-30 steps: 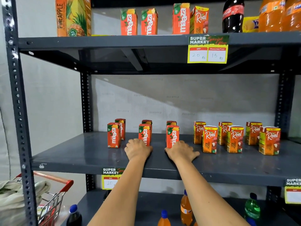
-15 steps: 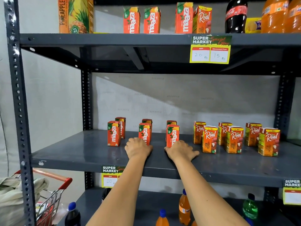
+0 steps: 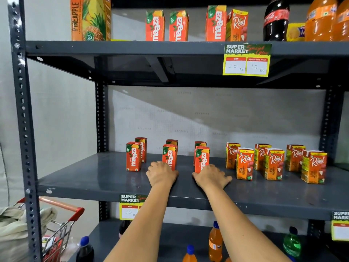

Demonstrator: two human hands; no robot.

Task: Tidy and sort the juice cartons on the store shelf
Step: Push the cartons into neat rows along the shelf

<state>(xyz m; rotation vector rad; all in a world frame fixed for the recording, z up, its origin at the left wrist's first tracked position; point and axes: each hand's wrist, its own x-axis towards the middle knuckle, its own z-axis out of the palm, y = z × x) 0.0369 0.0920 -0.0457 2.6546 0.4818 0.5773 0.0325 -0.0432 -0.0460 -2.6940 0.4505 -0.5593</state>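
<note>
On the middle shelf (image 3: 94,183), red Maaza cartons stand in three pairs at the left and several orange Real cartons (image 3: 273,163) in pairs at the right. My left hand (image 3: 162,173) rests on the shelf against the base of the middle front Maaza carton (image 3: 170,156); its fingers curl forward out of sight. My right hand (image 3: 210,176) lies flat with fingers spread to the right, its thumb side touching the base of the right front Maaza carton (image 3: 202,157). The left front Maaza carton (image 3: 133,156) stands apart. On the top shelf stand three Maaza cartons (image 3: 178,25) and one Real carton (image 3: 237,25).
A tall pineapple juice box (image 3: 90,17), a cola bottle (image 3: 275,17) and orange soda bottles (image 3: 321,19) also share the top shelf. Price tags (image 3: 247,59) hang on the shelf edges. Soda bottles (image 3: 215,242) stand on the lower shelf. A shopping cart (image 3: 60,227) is at the lower left.
Both hands stay at the bases of the same two Maaza cartons. Only the view shifts slightly.
</note>
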